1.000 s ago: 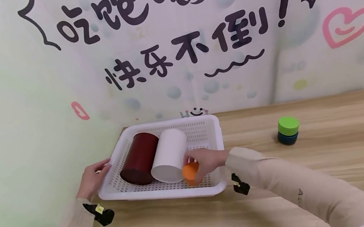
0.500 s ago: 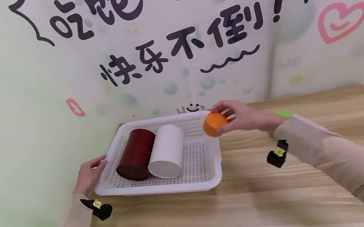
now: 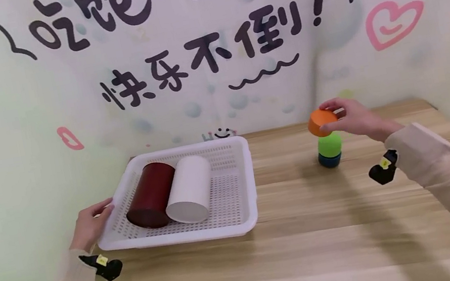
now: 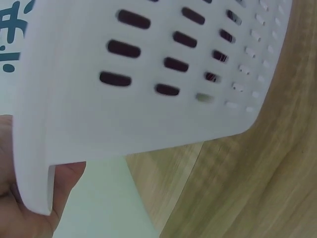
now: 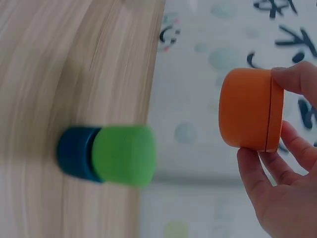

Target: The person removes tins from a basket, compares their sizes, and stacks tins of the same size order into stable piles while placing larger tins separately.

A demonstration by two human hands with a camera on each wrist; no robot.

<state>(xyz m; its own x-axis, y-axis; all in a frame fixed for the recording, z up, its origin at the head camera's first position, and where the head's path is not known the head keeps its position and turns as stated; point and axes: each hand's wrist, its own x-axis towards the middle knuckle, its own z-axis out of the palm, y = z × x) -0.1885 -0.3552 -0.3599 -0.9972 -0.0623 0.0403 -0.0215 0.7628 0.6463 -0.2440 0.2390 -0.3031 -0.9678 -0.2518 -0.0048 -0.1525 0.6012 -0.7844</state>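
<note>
My right hand (image 3: 354, 116) pinches a small round orange container (image 3: 323, 122) with a thin seam near one end. It is held in the air above a green round container (image 3: 330, 145), which sits on a dark blue one (image 3: 330, 160). A gap shows between orange and green in the right wrist view. My left hand (image 3: 90, 225) grips the left rim of a white plastic basket (image 3: 249, 196), with fingers on both sides of the rim in the left wrist view. Inside the basket a dark red cylinder (image 3: 151, 195) and a white cylinder (image 3: 189, 190) lie side by side.
The wooden table (image 3: 298, 248) meets a printed wall cloth (image 3: 218, 101) at its back edge. A pale green wall (image 3: 0, 200) stands close by my left arm. The blue and green stack is right of the basket, near the back.
My right hand has lifted the orange container out of the basket and carried it right, to above the green and blue stack. My left hand stays on the rim. The head view has turned slightly right.
</note>
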